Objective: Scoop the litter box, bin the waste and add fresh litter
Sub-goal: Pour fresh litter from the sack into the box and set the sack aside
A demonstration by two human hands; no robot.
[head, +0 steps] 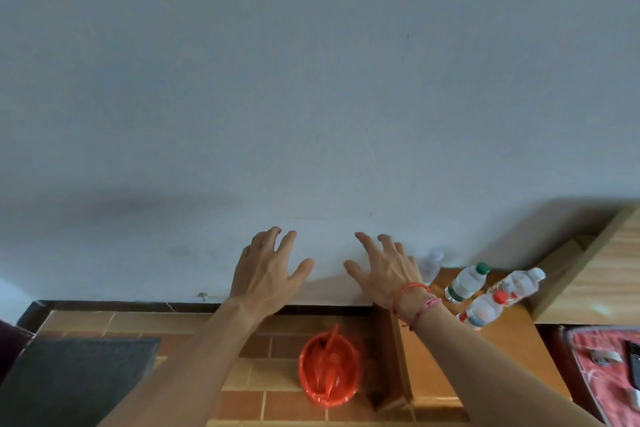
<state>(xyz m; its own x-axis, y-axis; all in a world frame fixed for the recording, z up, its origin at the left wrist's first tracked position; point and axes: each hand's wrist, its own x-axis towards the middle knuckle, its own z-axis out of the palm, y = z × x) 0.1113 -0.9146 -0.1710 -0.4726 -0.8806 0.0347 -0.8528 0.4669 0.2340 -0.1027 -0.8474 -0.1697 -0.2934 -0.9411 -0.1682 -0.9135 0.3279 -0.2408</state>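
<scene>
Both my hands are raised in front of the pale wall, fingers spread and holding nothing. My left hand is left of centre and my right hand, with red thread bands at the wrist, is beside it. Below them on the tiled floor stands a round bin lined with a red plastic bag. A dark grey flat shape lies on the floor at the lower left; I cannot tell what it is. No litter box or scoop shows clearly.
A low wooden table at the right carries three plastic water bottles, two lying on their sides. A wooden board leans further right. A red patterned cloth with small items lies at the lower right.
</scene>
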